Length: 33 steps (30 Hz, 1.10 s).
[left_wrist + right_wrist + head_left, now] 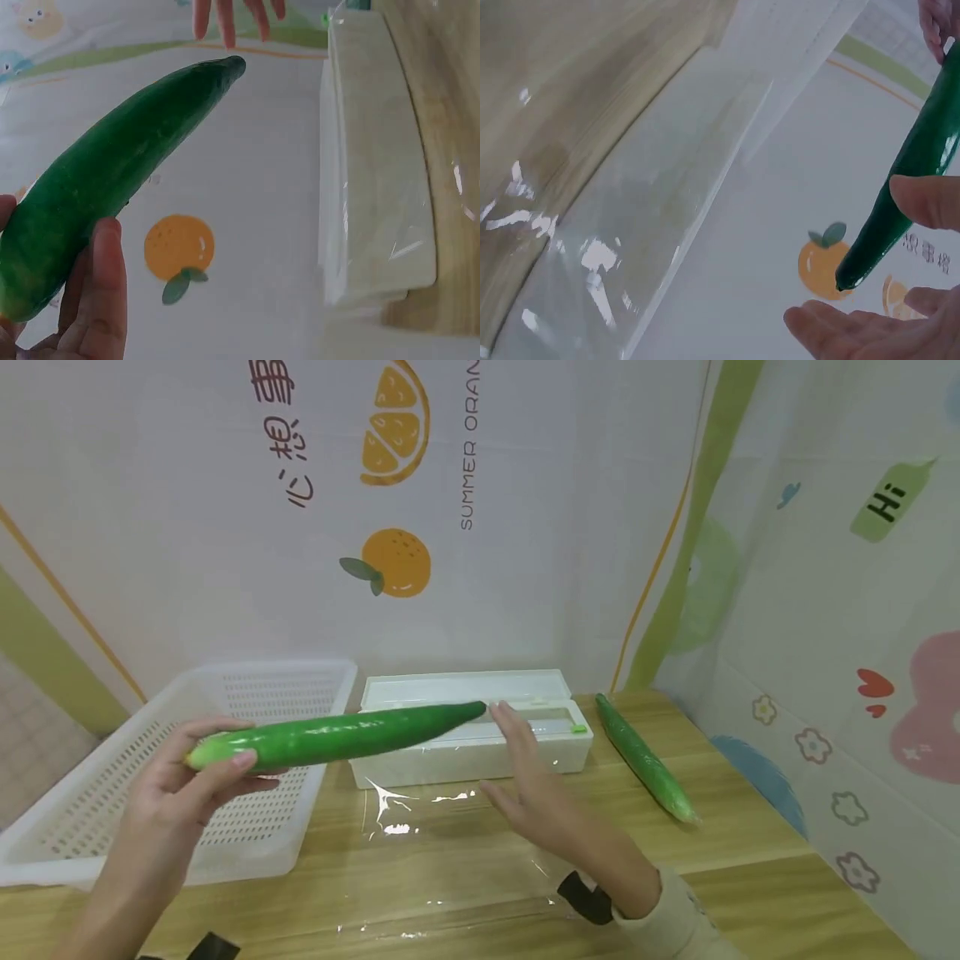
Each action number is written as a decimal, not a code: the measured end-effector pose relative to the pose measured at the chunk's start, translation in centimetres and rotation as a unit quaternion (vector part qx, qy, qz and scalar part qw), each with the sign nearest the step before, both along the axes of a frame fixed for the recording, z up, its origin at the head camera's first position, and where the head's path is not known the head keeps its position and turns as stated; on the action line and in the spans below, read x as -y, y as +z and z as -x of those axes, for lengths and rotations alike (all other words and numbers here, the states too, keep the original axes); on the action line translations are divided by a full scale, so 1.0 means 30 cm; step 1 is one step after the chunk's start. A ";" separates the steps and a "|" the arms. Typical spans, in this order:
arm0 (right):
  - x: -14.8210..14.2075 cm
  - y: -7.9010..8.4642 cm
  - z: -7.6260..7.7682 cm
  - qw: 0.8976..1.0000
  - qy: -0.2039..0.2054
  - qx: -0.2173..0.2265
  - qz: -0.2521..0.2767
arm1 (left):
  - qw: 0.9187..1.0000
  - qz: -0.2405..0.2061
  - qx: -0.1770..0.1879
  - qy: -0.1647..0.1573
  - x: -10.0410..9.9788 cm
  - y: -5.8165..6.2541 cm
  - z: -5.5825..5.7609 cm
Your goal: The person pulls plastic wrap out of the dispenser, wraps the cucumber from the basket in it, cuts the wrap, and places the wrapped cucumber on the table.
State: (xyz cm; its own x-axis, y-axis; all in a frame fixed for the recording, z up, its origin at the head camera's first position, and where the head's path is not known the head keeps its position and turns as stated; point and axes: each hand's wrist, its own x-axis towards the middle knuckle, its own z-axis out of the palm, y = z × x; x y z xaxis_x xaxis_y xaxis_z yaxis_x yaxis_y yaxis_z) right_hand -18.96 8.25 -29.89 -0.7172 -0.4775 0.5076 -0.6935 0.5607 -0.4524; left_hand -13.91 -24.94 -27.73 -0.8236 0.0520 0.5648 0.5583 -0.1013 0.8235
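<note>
My left hand (pixel 176 781) grips a green cucumber (pixel 337 737) by its paler end and holds it up, roughly level, above the table. Beside the cucumber's dark tip is my right hand (pixel 528 789), fingers extended and holding nothing. In the right wrist view the tip (pixel 847 279) points toward the spread right fingers. A clear sheet of cling film (pixel 435 860) lies over the wooden table beneath both hands. It runs from a white cling film dispenser (pixel 480 760) with a raised lid, behind the cucumber. The left wrist view shows the dispenser's long front (pixel 379 165).
A white perforated basket (pixel 247 868) stands at the left, partly behind my left hand. Another cucumber (pixel 647 762), shiny as if wrapped in film, lies slanted to the right of the dispenser. A printed cloth (pixel 510 602) hangs behind the table.
</note>
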 end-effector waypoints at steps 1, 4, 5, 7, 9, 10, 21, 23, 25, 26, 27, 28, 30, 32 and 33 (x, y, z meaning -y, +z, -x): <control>-0.023 0.000 0.004 1.000 -0.009 -0.016 -0.001 | 0.999 0.026 0.016 0.008 -0.024 -0.006 -0.003; -0.093 -0.004 0.007 0.998 -0.033 -0.052 -0.018 | 0.994 0.092 0.061 0.019 -0.092 -0.025 -0.007; -0.116 -0.005 0.005 0.998 -0.038 -0.046 -0.023 | 0.992 0.105 0.072 0.016 -0.114 -0.034 -0.007; -0.162 -0.008 0.001 0.998 -0.036 -0.032 -0.034 | 0.988 0.125 0.094 0.004 -0.153 -0.054 -0.005; -0.209 -0.012 -0.005 0.998 -0.031 -0.008 -0.056 | 0.984 0.136 0.112 -0.015 -0.188 -0.078 0.000; -0.232 -0.013 -0.008 0.997 -0.028 0.004 -0.072 | 0.982 0.144 0.121 -0.028 -0.205 -0.092 0.004; -0.329 -0.102 0.013 0.966 -0.014 0.132 -0.220 | 0.934 0.324 0.150 0.037 -0.296 -0.223 0.040; -0.326 -0.119 0.017 0.968 -0.010 0.138 -0.212 | 0.930 0.342 0.129 0.048 -0.292 -0.234 0.043; -0.320 -0.131 0.019 0.968 -0.010 0.149 -0.202 | 0.926 0.352 0.122 0.051 -0.289 -0.245 0.046; -0.318 -0.137 0.019 0.968 -0.011 0.154 -0.199 | 0.923 0.362 0.117 0.056 -0.288 -0.250 0.048; -0.316 -0.141 0.018 0.967 -0.012 0.159 -0.197 | 0.919 0.372 0.115 0.061 -0.289 -0.255 0.048; -0.314 -0.145 0.016 0.967 -0.015 0.162 -0.197 | 0.915 0.383 0.109 0.066 -0.289 -0.259 0.048; -0.311 -0.151 0.015 0.966 -0.019 0.159 -0.202 | 0.906 0.404 0.102 0.077 -0.292 -0.266 0.045; -0.312 -0.156 0.013 0.966 -0.017 0.149 -0.210 | 0.895 0.428 0.088 0.090 -0.293 -0.270 0.042; -0.312 -0.158 0.013 0.966 -0.017 0.145 -0.214 | 0.890 0.438 0.083 0.094 -0.294 -0.273 0.040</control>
